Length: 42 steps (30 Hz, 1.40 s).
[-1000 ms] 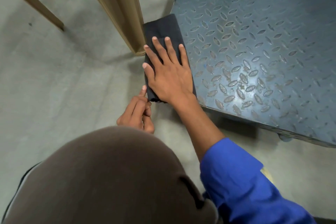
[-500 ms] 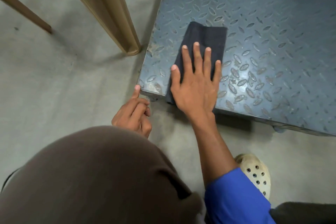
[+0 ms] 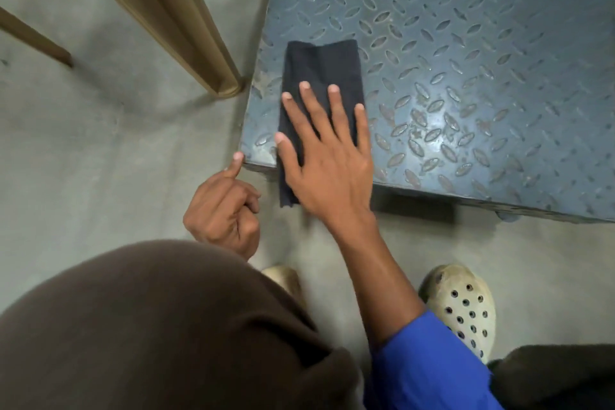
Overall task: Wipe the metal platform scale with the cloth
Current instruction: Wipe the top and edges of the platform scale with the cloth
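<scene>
here, folded black cloth (image 3: 321,76) overhangs scale (image 3: 466,60).

The metal platform scale (image 3: 466,60) runs off the frame's top and right edges. The right hand (image 3: 329,170) covers much of the lower half of the cloth (image 3: 319,66). A brown-clad knee (image 3: 149,326) at lower left hides the wrist of the left hand (image 3: 223,210) and most of one shoe (image 3: 283,278).
</scene>
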{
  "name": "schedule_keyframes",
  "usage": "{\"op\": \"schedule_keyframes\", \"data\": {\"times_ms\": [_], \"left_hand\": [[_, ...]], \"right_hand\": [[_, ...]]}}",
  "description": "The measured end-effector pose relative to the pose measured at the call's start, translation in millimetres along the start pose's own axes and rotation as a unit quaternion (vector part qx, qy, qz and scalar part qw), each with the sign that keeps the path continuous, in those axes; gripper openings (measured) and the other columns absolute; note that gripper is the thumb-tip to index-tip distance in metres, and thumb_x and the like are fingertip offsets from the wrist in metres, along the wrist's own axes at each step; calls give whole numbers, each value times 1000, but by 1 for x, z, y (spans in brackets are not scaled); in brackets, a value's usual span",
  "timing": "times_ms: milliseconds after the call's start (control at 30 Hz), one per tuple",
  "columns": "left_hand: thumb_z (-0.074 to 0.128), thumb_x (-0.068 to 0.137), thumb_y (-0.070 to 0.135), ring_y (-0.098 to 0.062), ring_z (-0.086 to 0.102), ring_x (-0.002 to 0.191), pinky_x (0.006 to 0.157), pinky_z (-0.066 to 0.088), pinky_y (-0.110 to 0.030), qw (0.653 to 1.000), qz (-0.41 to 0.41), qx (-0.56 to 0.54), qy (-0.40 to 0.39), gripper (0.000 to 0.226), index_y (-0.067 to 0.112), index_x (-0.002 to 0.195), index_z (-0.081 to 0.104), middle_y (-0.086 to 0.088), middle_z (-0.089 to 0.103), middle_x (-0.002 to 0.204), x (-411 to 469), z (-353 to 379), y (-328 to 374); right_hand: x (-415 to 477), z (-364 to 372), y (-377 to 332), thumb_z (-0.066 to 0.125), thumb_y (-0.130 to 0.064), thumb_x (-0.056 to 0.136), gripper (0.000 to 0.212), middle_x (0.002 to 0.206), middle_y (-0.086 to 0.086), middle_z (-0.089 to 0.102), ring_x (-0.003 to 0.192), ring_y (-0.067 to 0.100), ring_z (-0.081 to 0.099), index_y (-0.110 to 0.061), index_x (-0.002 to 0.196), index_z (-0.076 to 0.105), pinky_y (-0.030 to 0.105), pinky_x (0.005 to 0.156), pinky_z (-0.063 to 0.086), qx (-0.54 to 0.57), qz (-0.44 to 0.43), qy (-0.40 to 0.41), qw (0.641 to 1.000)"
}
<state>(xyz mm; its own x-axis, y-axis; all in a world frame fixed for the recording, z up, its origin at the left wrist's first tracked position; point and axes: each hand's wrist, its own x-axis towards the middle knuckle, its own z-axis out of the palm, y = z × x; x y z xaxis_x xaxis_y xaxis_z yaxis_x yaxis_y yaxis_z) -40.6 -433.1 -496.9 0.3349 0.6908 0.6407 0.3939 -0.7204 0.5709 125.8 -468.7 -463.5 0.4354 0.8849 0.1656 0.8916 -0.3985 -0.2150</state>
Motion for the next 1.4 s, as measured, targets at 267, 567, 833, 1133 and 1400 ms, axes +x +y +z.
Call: {"op": "schedule_keyframes", "data": {"times_ms": [267,567,833,1133,1400], "left_hand": [[39,75,-12,-38,78,93,97,58,-40,996,-83,-24,-5,31,4,60,60,-8,65,66,-19,11,5],[39,78,-11,-3,72,87,73,62,-60,993,-96,-51,54,32,-1,51,53,-13,55,55,-15,4,1],[48,89,-4,-38,54,142,108,48,-50,984,-72,145,-72,23,2,100,67,-22,69,121,37,21,10],[29,112,36,-30,12,165,133,13,-50,938,-13,217,-271,65,2,166,25,-16,19,176,61,46,6],[30,113,44,-13,4,165,134,9,-31,958,-177,30,-226,66,13,170,19,-5,10,179,80,46,9]], "right_hand": [[-9,-10,35,22,-59,109,60,175,-10,12,163,23,3,-39,166,19,56,128,7,-20,136,-10,990],[11,19,-46,26,-48,111,52,174,-7,17,162,26,6,-40,162,31,58,127,6,22,-79,-30,996],[78,18,-22,21,-56,108,60,173,-10,20,162,23,9,-37,164,29,56,128,5,26,-22,-32,999],[14,-15,79,19,-61,108,61,175,-11,11,163,21,2,-40,165,19,56,129,4,-8,221,4,975],[51,15,-10,28,-54,106,67,176,-4,0,162,29,-3,-35,167,8,59,127,6,-56,-96,-56,992]]}}
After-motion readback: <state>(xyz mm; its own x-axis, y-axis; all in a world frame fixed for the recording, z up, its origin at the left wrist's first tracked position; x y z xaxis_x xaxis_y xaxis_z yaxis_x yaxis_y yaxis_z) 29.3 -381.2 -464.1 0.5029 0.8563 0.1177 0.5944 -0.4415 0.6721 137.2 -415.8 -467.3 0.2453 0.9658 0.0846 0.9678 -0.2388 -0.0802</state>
